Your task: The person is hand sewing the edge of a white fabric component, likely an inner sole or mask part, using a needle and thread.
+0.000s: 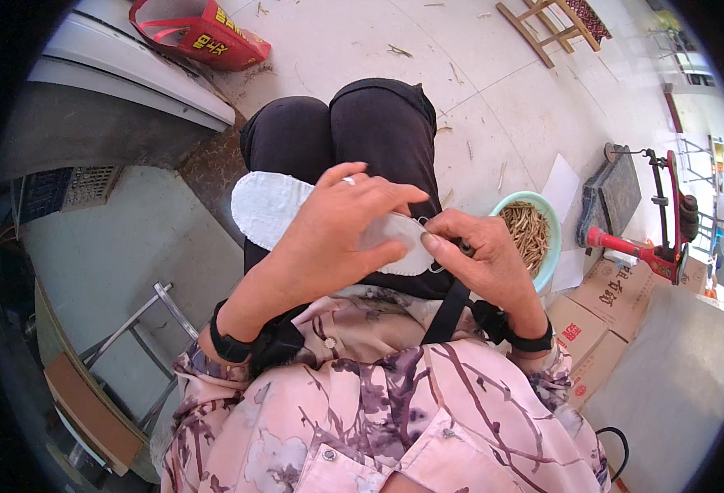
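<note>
A white cloth shoe insole (269,200) with stitching along its rim lies across my dark-trousered lap. My left hand (343,215), a ring on one finger, is over its middle, with the thumb on the pale surface and the fingers towards its far side. At the insole's right end my right hand (482,249) pinches the edge between thumb and forefinger. A small dark tool end (466,248) shows within the right hand; its kind is hidden. Loops of thin white thread (437,268) stick out beside that end of the insole.
A pale green basin (556,246) of short dry stalks stands right of my lap. Beyond it are a red-framed platform scale (633,246) and flattened cardboard boxes (608,296). A red bag (226,37), a wooden stool (546,31) and a metal-legged frame (134,323) stand around me.
</note>
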`<act>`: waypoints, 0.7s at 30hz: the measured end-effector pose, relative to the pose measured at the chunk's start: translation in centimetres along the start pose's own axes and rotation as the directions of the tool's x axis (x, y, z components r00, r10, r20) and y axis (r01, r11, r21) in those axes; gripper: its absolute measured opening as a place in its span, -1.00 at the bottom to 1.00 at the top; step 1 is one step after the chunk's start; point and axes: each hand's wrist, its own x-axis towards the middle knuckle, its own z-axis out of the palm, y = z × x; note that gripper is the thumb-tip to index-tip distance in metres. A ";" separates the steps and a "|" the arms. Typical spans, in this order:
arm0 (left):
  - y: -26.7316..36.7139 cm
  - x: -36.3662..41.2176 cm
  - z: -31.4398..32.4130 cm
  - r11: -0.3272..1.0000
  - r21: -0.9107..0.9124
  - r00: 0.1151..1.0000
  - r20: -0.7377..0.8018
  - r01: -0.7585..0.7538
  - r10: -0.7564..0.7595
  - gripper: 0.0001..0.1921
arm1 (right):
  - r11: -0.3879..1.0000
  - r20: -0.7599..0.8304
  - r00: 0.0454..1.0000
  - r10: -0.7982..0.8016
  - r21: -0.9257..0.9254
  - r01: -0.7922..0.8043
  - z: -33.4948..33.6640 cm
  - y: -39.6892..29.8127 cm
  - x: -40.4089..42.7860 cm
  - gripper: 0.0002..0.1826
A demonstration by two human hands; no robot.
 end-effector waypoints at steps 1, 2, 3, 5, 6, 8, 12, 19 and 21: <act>0.0 0.3 0.2 0.996 -0.008 0.996 0.003 -0.088 0.088 -0.62 | 0.999 0.000 0.999 -0.041 0.004 0.041 -0.2 0.2 0.1 -0.84; 0.2 0.8 0.0 0.994 0.003 0.994 0.013 -0.107 0.107 -0.71 | 0.997 0.000 0.997 -0.082 0.007 0.082 -0.4 0.3 0.3 -0.84; 0.0 1.0 0.0 0.994 0.005 0.994 0.016 -0.106 0.106 -0.71 | 0.996 -0.002 0.997 -0.083 0.011 0.083 -0.6 0.3 0.5 -0.84; -0.3 1.1 0.1 0.943 -0.275 0.981 0.105 0.186 -0.163 -0.81 | 0.998 0.087 0.994 -0.063 0.007 0.062 -1.0 0.0 0.9 -0.83; -0.7 1.1 0.6 0.933 -0.326 0.988 0.049 0.153 -0.145 -0.85 | 0.995 0.116 0.989 -0.092 0.038 0.089 -1.1 0.5 1.4 -0.79; -0.9 0.9 0.3 0.918 -0.335 0.976 0.111 0.212 -0.185 -0.86 | 0.989 0.310 0.947 0.083 0.091 -0.116 -2.3 0.2 2.0 -0.80; -0.8 0.8 -0.1 0.867 -0.364 0.937 0.205 0.341 -0.283 -0.87 | 0.927 0.643 0.735 0.216 0.101 -0.361 -4.4 2.4 3.2 -0.81; -0.6 0.8 1.0 0.917 -0.266 0.954 0.112 0.298 -0.278 -0.88 | 0.884 0.411 0.864 0.291 0.229 -0.407 -5.9 -1.7 5.1 -0.80; -0.2 0.7 0.9 0.894 -0.243 0.924 0.019 0.376 -0.383 -0.88 | 0.887 0.364 0.887 0.283 0.252 -0.386 -4.0 -3.5 5.5 -0.79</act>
